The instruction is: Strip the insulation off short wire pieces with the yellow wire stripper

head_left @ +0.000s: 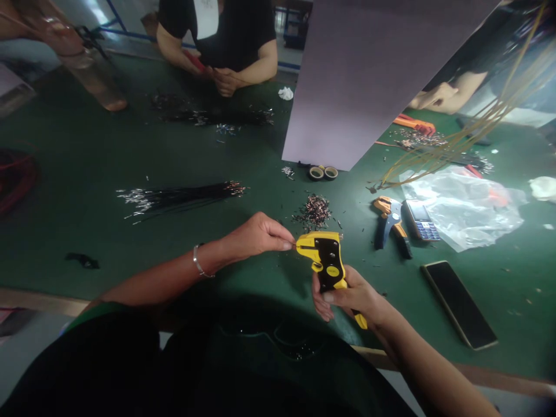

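My right hand (360, 295) is wrapped round the handles of a yellow and black wire stripper (332, 260), whose jaws point left. At the jaw tip, my left hand (256, 234) pinches a thin wire between thumb and fingertips; most of that wire is hidden. Left of the stripper lies a bundle of black wires (186, 196), with silvery ends on one side and coppery ends on the other. Just beyond the tool is a small heap of cut wire bits (317, 211).
On the right lie an orange-handled stripper (391, 223), a keypad phone (421, 220), a smartphone (459, 304) and a plastic bag (478, 208). Tape rolls (324, 172) sit below a large upright panel (365, 75). Across the green table (87, 191), a person's hands (226, 81) work.
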### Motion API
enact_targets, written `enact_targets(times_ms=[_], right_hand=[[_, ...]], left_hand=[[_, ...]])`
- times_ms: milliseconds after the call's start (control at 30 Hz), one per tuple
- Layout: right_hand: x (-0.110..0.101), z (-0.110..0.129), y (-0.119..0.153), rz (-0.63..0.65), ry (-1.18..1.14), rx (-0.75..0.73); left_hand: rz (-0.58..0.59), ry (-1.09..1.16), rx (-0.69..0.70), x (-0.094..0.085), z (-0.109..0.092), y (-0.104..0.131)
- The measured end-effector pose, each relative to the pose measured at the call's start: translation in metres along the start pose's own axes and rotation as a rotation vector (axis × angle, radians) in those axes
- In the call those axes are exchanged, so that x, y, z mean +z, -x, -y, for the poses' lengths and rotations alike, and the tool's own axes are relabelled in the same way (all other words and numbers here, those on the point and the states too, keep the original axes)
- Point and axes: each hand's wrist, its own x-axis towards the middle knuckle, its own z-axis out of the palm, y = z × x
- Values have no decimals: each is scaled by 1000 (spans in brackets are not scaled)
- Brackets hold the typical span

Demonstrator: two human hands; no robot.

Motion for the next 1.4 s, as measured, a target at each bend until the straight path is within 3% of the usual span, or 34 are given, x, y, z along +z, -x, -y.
enact_targets(times_ms=[400,867,1400], right_hand=[[6,0,5,-59,13,37],[11,-2,7,-185,29,94],[8,-2,11,-160,-103,95]], left_hand=[[47,-42,5,-2,-1,0],[9,-17,-3,0,5,-4],[-12,-37,0,3,6,-3]])
